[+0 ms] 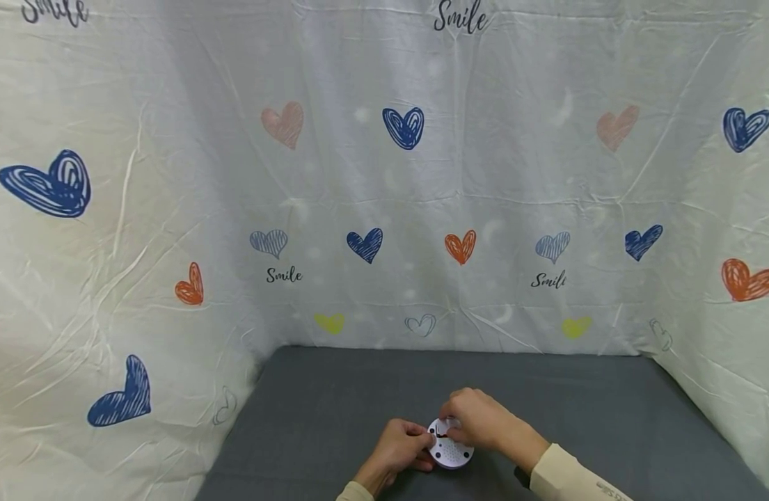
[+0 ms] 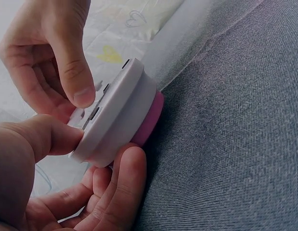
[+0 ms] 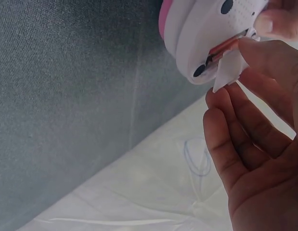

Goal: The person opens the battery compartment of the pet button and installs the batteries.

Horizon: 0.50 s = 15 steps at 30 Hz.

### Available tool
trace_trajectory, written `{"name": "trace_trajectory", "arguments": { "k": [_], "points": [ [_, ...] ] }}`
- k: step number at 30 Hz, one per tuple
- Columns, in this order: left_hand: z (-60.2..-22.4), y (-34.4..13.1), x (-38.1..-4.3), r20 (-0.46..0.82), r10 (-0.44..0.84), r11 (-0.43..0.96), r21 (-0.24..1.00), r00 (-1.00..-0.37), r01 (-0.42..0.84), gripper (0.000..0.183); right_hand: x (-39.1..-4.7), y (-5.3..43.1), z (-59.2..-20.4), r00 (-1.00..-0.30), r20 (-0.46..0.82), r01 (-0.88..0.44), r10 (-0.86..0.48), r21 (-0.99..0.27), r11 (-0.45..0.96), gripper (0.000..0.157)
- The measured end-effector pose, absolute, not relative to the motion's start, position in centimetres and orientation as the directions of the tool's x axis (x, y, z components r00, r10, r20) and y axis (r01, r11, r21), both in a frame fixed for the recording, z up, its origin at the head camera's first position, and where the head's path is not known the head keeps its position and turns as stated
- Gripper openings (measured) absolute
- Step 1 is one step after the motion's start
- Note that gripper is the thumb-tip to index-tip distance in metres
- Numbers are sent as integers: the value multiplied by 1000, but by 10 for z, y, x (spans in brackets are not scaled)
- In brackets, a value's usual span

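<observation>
A small round white device (image 1: 451, 454) with a pink base (image 2: 151, 119) is held tilted just above the grey cloth table (image 1: 334, 410). My left hand (image 1: 420, 442) grips its rim, thumb (image 2: 47, 137) on the flat face and fingers (image 2: 122, 187) curled underneath. My right hand (image 1: 452, 422) is at the top edge of the device, where its thumb and a finger pinch a small white flap (image 3: 228, 70) beside an orange-lined slot. The other fingers of that hand (image 3: 235, 144) hang relaxed below. The device's face (image 3: 201, 33) shows dark holes and fine perforations.
White sheets printed with hearts and the word "Smile" (image 1: 384, 209) hang round the table at the back and both sides. The grey cloth stretches wide to the left and right (image 1: 609, 403) of the hands.
</observation>
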State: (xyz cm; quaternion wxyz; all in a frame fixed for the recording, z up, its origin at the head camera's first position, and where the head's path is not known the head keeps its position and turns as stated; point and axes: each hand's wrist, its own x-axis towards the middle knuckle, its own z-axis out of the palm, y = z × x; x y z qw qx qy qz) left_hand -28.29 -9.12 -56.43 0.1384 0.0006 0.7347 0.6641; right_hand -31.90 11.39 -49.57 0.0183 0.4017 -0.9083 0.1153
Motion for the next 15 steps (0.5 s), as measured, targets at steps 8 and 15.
{"name": "trace_trajectory", "arguments": {
  "k": [8,15],
  "points": [
    [-565,-90,-283,-207,173,128,974,-963,-186,17,-320,112,-498,-678,105,-732,-727,-186,656,16],
    [-567,-90,-284,-210,168,129,973,-963,-190,18,-320,110,-499,-676,118,-734,-727,-195,651,15]
  ]
}}
